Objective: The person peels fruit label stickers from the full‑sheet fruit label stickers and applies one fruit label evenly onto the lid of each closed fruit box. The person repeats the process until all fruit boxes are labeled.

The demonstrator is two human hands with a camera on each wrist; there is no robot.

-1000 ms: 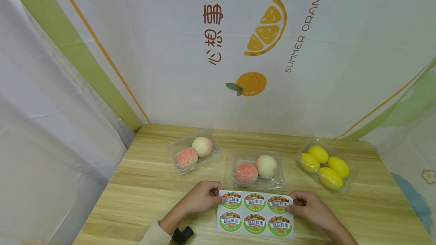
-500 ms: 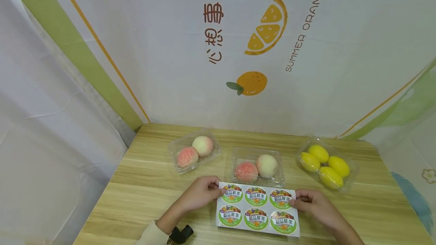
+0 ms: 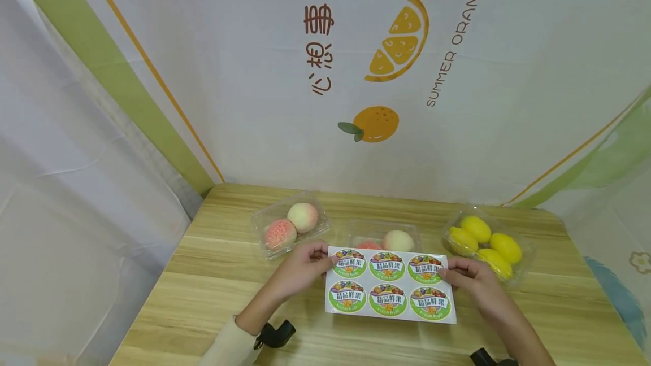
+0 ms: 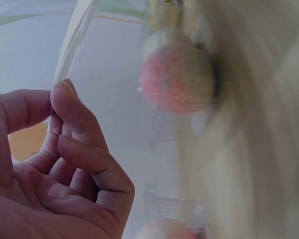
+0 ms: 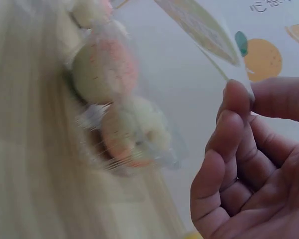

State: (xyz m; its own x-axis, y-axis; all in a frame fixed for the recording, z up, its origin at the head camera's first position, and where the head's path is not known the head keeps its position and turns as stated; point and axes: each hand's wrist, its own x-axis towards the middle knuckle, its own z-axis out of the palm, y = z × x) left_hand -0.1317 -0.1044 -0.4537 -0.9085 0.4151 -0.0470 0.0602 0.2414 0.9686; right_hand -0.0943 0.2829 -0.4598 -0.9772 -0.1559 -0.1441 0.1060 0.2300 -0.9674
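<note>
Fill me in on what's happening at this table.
A person is holding a sheet of round fruit stickers up off the table, the left hand pinching one side and the right hand the other. All six stickers are on it. Beyond it lie three clear containers: the left one and the middle one hold peach-like fruits, the right one four yellow lemon-like fruits. The sheet partly hides the middle container in the head view.

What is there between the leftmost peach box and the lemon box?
In the head view, a second clear box with two peaches stands between them, its front part hidden by the sticker sheet.
</note>
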